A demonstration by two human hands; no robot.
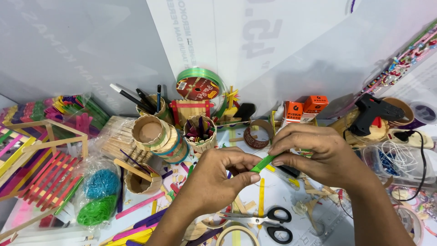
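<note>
A short green craft stick is pinched between both hands above the cluttered table. My left hand holds its lower end between thumb and forefinger. My right hand grips its upper end with the fingertips. Black-handled scissors lie on the table just below the hands, beside loose coloured sticks and a yellow stick.
Stick-built cups and a pot of coloured sticks stand at centre left. A black glue gun rests at the right, its cord trailing down. Bags of blue and green bands, a stick frame, a green ribbon spool and two orange boxes surround them.
</note>
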